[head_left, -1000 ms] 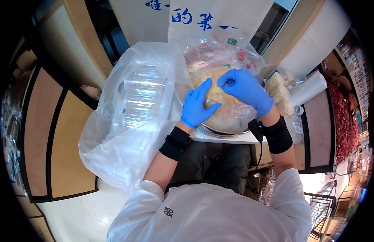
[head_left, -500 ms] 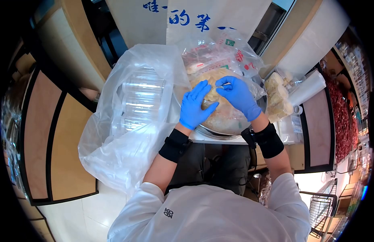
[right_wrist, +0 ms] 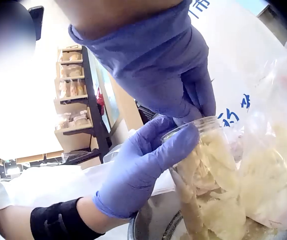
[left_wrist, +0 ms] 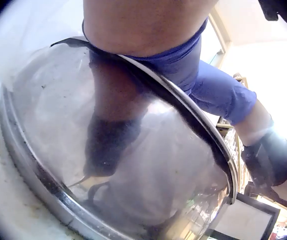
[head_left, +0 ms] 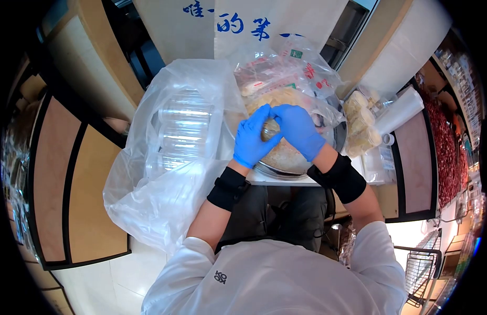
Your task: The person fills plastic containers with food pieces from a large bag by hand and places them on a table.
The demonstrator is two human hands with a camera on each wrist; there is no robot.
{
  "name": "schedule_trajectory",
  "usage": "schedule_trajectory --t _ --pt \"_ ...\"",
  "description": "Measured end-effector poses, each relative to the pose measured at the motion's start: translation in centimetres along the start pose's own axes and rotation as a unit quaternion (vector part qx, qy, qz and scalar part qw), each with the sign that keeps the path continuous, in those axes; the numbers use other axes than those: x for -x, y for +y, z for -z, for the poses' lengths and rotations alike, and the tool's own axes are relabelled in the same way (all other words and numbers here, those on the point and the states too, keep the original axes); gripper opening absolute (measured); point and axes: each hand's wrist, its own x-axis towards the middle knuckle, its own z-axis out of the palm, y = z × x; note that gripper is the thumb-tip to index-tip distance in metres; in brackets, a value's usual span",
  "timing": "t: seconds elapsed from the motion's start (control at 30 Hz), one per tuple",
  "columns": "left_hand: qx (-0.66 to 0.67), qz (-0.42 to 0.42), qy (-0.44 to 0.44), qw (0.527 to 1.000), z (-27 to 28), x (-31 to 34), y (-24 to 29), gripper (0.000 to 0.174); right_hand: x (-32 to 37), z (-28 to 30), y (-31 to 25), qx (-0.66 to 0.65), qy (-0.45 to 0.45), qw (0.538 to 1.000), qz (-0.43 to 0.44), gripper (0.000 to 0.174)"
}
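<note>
In the head view my blue-gloved left hand [head_left: 251, 140] grips a clear plastic jar [right_wrist: 211, 177] near its rim, the thumb on the near side. Pale yellow, flaky pieces show through the jar's wall. My right hand [head_left: 298, 128], gloved too, is over the jar's mouth, bent fingers right at the rim; its fingertips are partly hidden there, and I cannot tell whether they pinch anything. Beneath both hands stands a round metal bowl [left_wrist: 156, 165] holding a clear bag [right_wrist: 268, 175] of the same pale pieces.
Several clear plastic jars [head_left: 186, 123] lie in a large translucent bag [head_left: 149, 194] on the left. To the right are filled jars [head_left: 361, 123], a rolled plastic sheet [head_left: 403, 113] and a small white lid [head_left: 388, 139]. A white panel [head_left: 275, 10] with blue lettering stands behind.
My right hand has moved down and left from above the bowl to the jar's mouth, meeting the left hand. The left hand has stayed nearly in place.
</note>
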Motion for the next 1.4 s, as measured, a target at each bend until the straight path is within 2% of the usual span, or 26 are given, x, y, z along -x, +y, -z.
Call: schedule_trajectory --t 0.07,0.1,0.17,0.23,0.27,0.33,0.37,0.43,0.53,0.67,0.73,0.77,0.83,0.97,1.03,1.17,1.27,1.33,1.37,1.4 --pt "0.014 0.04 -0.026 0.999 -0.1 -0.1 -0.3 0.071 -0.2 0.3 -0.5 0.009 -0.01 1.0 0.008 0.014" --pt "0.014 0.04 -0.026 0.999 -0.1 0.0 -0.3 0.071 -0.3 0.5 -0.7 0.032 -0.021 0.999 -0.02 0.014" --pt "-0.025 0.018 0.015 0.999 -0.1 0.2 0.0 0.064 -0.3 0.1 -0.4 0.055 -0.032 0.997 -0.044 0.014" --pt "-0.057 -0.012 0.018 0.998 0.2 0.1 0.2 0.057 0.1 -0.7 1.1 -0.067 0.103 0.991 -0.049 0.017" --pt "-0.089 -0.042 0.016 0.995 0.3 0.0 0.3 0.051 0.3 -0.6 1.6 -0.067 0.102 0.991 -0.046 0.017" --pt "-0.086 -0.047 0.021 0.995 0.1 0.0 0.2 0.045 0.6 -0.1 2.2 -0.153 0.056 0.979 -0.122 0.02" --pt "-0.083 -0.053 0.023 0.995 0.1 0.0 0.2 0.04 0.7 0.0 2.4 -0.152 0.056 0.979 -0.122 0.02" --pt "-0.082 -0.05 0.023 0.995 0.0 0.0 0.2 0.039 0.7 0.2 2.7 -0.249 0.038 0.954 -0.161 0.021" --pt "-0.077 -0.044 0.027 0.996 0.0 0.0 0.2 0.038 0.6 0.9 2.7 -0.256 0.06 0.95 -0.171 0.019" --pt "-0.061 -0.05 0.031 0.996 -0.1 0.0 0.0 0.037 0.6 1.7 1.2 -0.229 0.089 0.958 -0.147 0.017" --pt "-0.066 -0.05 0.029 0.996 -0.1 -0.1 0.2 0.037 0.7 1.5 1.0 -0.078 0.06 0.995 -0.019 0.013" --pt "-0.071 -0.051 0.027 0.996 0.0 -0.1 0.2 0.038 0.7 1.6 0.8 -0.078 0.059 0.995 -0.02 0.013" --pt "-0.071 -0.045 0.022 0.996 -0.1 -0.1 0.3 0.038 0.8 2.0 0.0 0.038 0.073 0.994 0.066 0.011" --pt "-0.076 -0.038 0.019 0.996 -0.1 -0.1 0.2 0.039 1.2 1.6 -0.1 0.075 0.058 0.994 0.061 0.014" --pt "-0.067 -0.027 0.01 0.997 0.1 -0.1 0.3 0.042 1.3 1.2 0.5 -0.093 0.007 0.996 0.01 0.016" --pt "0.003 0.025 0.014 1.0 0.1 0.0 0.5 0.051 1.1 1.9 1.0 -0.176 -0.058 0.983 -0.02 0.016" --pt "-0.01 -0.002 0.016 1.0 0.0 -0.2 0.4 0.054 0.9 2.2 1.1 -0.178 -0.069 0.981 -0.036 0.017" --pt "-0.031 -0.019 0.008 0.999 0.0 -0.3 0.3 0.052 0.7 2.3 1.5 -0.194 -0.107 0.972 -0.071 0.019" --pt "-0.052 -0.036 0.0 0.998 0.1 -0.3 0.2 0.05 0.8 2.5 1.3 -0.193 -0.106 0.973 -0.072 0.019" --pt "-0.052 -0.037 0.0 0.998 0.1 -0.3 0.2 0.05 0.9 2.7 0.9 -0.197 -0.055 0.976 -0.079 0.02"
